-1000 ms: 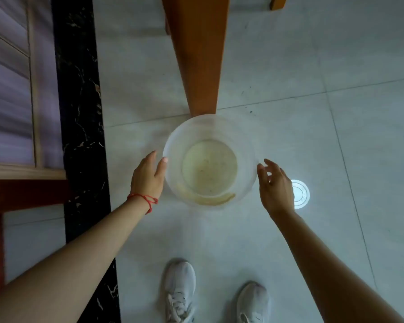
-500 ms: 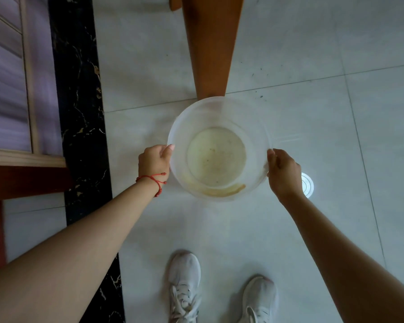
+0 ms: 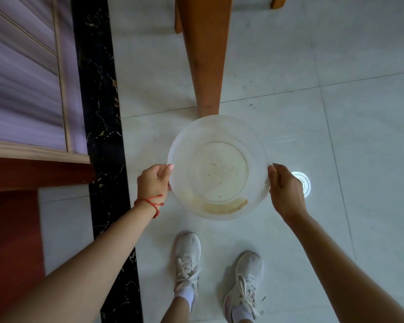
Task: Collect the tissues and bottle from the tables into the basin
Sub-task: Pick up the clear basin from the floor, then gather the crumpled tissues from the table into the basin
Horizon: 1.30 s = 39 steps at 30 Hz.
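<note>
A round translucent plastic basin (image 3: 184, 145) hangs above the tiled floor in the middle of the view, with nothing in it but a yellowish stain along its near bottom edge. My left hand (image 3: 153, 181), with a red string at the wrist, grips the basin's left rim. My right hand (image 3: 285, 191) grips its right rim. No tissues, bottle or table top are in view.
An orange wooden leg (image 3: 204, 54) stands just beyond the basin. A black marble strip (image 3: 100, 113) and a purple-panelled cabinet (image 3: 23, 78) run along the left. A round metal floor fitting (image 3: 303, 183) sits by my right hand. My white sneakers (image 3: 187, 259) stand below.
Both hands went from open beside the basin to closed on its rim. The basin looks larger and closer, lifted toward me.
</note>
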Each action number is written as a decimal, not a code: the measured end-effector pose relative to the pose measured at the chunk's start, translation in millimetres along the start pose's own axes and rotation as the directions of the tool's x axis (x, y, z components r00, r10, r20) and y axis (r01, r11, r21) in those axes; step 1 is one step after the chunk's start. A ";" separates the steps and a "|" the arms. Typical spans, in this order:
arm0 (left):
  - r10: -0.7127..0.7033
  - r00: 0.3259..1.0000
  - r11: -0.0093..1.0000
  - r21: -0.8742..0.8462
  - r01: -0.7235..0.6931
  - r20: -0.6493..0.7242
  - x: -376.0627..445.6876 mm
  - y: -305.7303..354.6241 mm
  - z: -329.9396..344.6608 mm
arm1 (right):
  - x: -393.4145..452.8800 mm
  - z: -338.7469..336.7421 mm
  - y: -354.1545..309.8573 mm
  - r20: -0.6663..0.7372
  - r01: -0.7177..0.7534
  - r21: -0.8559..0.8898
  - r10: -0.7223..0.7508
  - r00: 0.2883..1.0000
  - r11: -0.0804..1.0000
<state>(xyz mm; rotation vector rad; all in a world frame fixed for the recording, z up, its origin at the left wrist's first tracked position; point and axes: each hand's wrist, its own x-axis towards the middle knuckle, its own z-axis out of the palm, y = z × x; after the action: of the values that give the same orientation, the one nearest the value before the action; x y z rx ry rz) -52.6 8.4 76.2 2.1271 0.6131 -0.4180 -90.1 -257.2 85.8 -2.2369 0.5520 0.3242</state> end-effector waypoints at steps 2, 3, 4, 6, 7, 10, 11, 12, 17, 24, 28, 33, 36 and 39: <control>-0.007 1.000 1.000 -0.023 0.008 0.011 -19.2 11.9 -13.0 | -18.4 -20.1 -10.4 0.001 -0.001 0.015 0.000 1.000 1.000; -0.001 1.000 0.999 -0.035 0.001 0.013 -29.3 19.2 -19.7 | -27.5 -30.0 -15.9 0.001 0.004 0.021 -0.004 1.000 1.000; 0.000 1.000 0.999 -0.048 0.001 0.018 -40.2 28.3 -27.1 | -36.7 -40.3 -21.7 -0.001 0.009 0.026 -0.009 1.000 1.000; 0.020 1.000 0.997 -0.079 -0.018 0.022 -63.5 48.2 -41.1 | -55.3 -62.7 -35.4 -0.017 0.017 0.033 -0.016 1.000 0.999; 0.031 0.999 0.995 -0.099 -0.028 0.025 -75.2 57.7 -47.9 | -65.1 -74.2 -42.5 -0.031 0.017 0.038 -0.016 0.999 0.999; 0.036 0.999 0.988 -0.155 -0.030 0.039 -108.0 81.7 -69.6 | -94.2 -107.2 -65.3 -0.061 -0.016 0.079 0.021 0.998 0.997; 0.039 0.999 0.985 -0.167 -0.032 0.037 -118.0 89.7 -77.1 | -103.4 -117.9 -74.0 -0.069 -0.031 0.097 0.038 0.997 0.995; 0.041 0.999 0.984 -0.176 -0.034 0.036 -127.6 96.8 -85.1 | -112.2 -127.4 -82.7 -0.078 -0.042 0.117 0.052 0.996 0.992; 0.047 0.999 0.983 -0.179 -0.045 0.009 -170.1 129.8 -129.2 | -151.8 -169.9 -124.1 -0.094 -0.066 0.238 0.091 0.991 0.969; 0.094 0.995 0.958 -0.269 -0.099 -0.030 -225.5 178.6 -178.5 | -192.5 -229.8 -175.7 -0.110 -0.032 0.270 0.064 0.992 0.962; 0.139 0.990 0.952 -0.274 -0.135 -0.005 -247.9 200.2 -201.3 | -214.5 -261.0 -200.2 -0.130 -0.025 0.318 0.069 0.989 0.948; 0.203 0.979 0.936 -0.289 -0.202 -0.028 -277.1 234.5 -218.7 | -231.7 -296.5 -224.9 -0.165 -0.032 0.308 0.087 0.982 0.951; 0.207 0.977 0.922 -0.325 -0.210 -0.043 -293.2 254.6 -227.9 | -238.0 -316.7 -239.0 -0.192 -0.011 0.291 0.070 0.979 0.957; 0.198 0.979 0.922 -0.328 -0.204 -0.051 -303.8 263.9 -234.5 | -244.8 -334.1 -249.2 -0.210 0.021 0.282 0.041 0.977 0.959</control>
<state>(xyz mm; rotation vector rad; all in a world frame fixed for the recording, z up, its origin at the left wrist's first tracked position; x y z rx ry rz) -136.7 -18.4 533.6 1.8466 0.4333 -0.1678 -164.8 -292.9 562.0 -2.0008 0.6790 0.0044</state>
